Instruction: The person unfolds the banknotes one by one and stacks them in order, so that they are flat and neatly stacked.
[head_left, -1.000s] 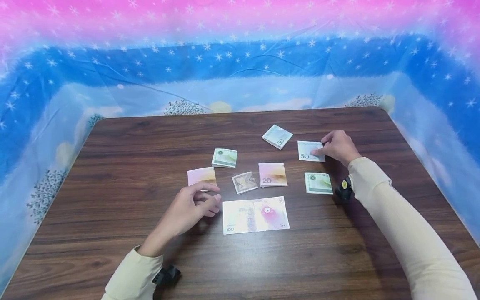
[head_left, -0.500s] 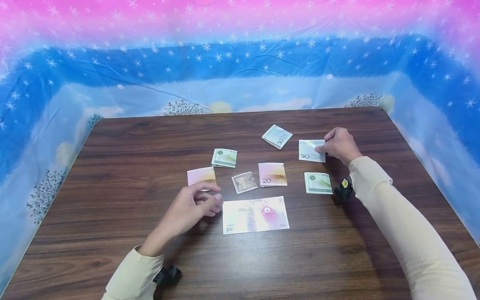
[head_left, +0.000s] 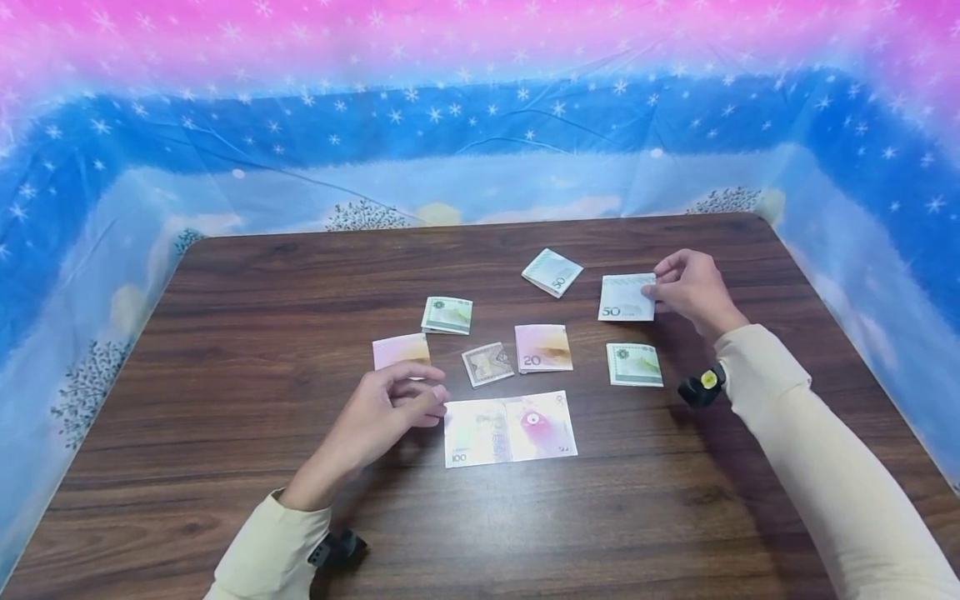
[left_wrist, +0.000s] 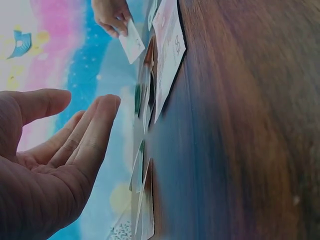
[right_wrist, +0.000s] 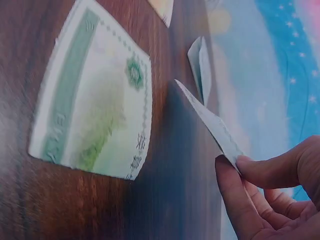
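Note:
Between thumb and fingers, my right hand (head_left: 693, 287) pinches the right edge of a folded 50 banknote (head_left: 626, 298). In the right wrist view this banknote (right_wrist: 215, 122) is tilted, raised off the table. My left hand (head_left: 382, 417) hovers with relaxed fingers and holds nothing; in the left wrist view its fingers (left_wrist: 92, 135) are apart from the notes. Beside its fingertips lies an unfolded 100 banknote (head_left: 480, 433). Just beyond them is a folded pink-orange banknote (head_left: 397, 350), partly hidden by the hand. A folded green banknote (head_left: 634, 365) lies below the held one.
Also on the brown wooden table (head_left: 262, 317) are another folded 50 banknote (head_left: 552, 272), a folded 20 banknote (head_left: 543, 347), a small brownish folded banknote (head_left: 487, 365) and a second green one (head_left: 447, 315). A blue and pink snowflake cloth (head_left: 450, 125) hangs around the table.
My right hand has lifted the 50 banknote slightly and moved it a little up and to the right, shifting its grip to the edge. The left hand has hardly moved.

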